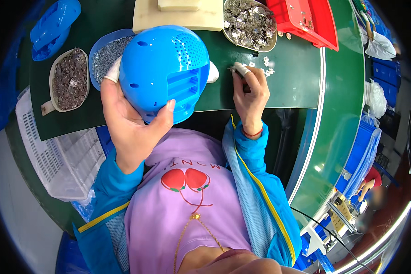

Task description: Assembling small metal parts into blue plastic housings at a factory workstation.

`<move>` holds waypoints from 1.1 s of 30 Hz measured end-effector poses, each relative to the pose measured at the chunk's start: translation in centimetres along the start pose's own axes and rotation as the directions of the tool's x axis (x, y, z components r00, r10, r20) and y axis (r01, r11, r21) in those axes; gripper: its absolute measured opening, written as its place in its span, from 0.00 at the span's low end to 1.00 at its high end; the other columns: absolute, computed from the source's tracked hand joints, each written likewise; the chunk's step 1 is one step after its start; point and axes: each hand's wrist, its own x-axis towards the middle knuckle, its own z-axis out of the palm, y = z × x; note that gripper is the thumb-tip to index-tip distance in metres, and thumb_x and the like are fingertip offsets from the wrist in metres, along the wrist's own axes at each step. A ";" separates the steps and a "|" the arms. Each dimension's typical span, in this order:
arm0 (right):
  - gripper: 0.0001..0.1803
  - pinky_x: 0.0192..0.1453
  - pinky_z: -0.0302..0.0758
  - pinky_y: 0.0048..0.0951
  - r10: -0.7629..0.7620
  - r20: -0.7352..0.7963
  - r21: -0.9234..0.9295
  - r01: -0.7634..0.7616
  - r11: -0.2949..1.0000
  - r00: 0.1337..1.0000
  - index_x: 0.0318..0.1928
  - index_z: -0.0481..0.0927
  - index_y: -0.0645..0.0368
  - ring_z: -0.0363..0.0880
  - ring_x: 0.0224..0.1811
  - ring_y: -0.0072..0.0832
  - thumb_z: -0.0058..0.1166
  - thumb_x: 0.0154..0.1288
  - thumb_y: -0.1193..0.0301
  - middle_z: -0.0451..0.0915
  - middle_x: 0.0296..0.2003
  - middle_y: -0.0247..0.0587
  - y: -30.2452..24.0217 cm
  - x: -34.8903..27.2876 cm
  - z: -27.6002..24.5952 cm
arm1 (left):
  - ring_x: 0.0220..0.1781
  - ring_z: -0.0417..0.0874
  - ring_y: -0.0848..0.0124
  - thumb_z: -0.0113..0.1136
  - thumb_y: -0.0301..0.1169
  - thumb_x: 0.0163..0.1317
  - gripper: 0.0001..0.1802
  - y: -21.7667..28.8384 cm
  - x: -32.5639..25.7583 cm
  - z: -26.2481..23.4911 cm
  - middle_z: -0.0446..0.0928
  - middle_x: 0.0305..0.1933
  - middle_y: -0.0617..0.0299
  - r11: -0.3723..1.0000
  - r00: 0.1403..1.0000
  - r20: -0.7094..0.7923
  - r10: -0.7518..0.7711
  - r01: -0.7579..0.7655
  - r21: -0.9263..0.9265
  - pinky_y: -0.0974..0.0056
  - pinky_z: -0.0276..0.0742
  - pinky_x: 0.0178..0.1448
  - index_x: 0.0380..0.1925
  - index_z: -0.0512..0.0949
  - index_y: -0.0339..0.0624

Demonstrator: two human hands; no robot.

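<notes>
Left hand grips a blue plastic helmet shell, fingers wrapped round its rim, thumb pressed on the lower edge, shell held up over the green mat. Right hand is down on the mat, fingers pinched closed on a small metal part, loose small metal clips just beside it. Tray of metal clips behind, red bin to its right. Blue bowl of small screws and beige dish of dark parts at left.
</notes>
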 end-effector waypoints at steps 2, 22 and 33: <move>0.11 0.30 0.76 0.28 0.206 0.050 0.104 -0.210 0.972 0.977 0.40 0.87 0.56 0.78 0.27 0.30 0.68 0.55 0.79 0.79 0.34 0.39 -1.3 0.3 -0.8 | 0.66 0.71 0.57 0.69 0.17 0.46 0.50 0.0 0.1 0.0 0.63 0.65 0.43 0.999 1.000 0.001 -0.022 0.022 -0.030 0.55 0.76 0.65 0.69 0.52 0.32; 0.10 0.27 0.72 0.20 0.012 -0.157 0.187 0.018 0.982 0.988 0.34 0.84 0.60 0.76 0.27 0.22 0.66 0.50 0.85 0.79 0.35 0.39 -2.8 1.1 -1.0 | 0.65 0.72 0.60 0.70 0.18 0.49 0.47 -0.1 0.2 0.4 0.65 0.63 0.46 0.972 0.994 0.013 -0.104 0.105 -0.212 0.56 0.74 0.67 0.68 0.54 0.32; 0.12 0.30 0.73 0.21 -0.083 0.001 0.199 0.081 0.977 0.997 0.43 0.86 0.61 0.76 0.26 0.21 0.63 0.59 0.85 0.80 0.34 0.39 -1.5 2.6 0.7 | 0.64 0.73 0.58 0.70 0.19 0.50 0.44 -0.7 0.2 -0.5 0.65 0.64 0.45 0.972 0.985 -0.096 -0.144 0.122 -0.199 0.55 0.76 0.66 0.66 0.56 0.33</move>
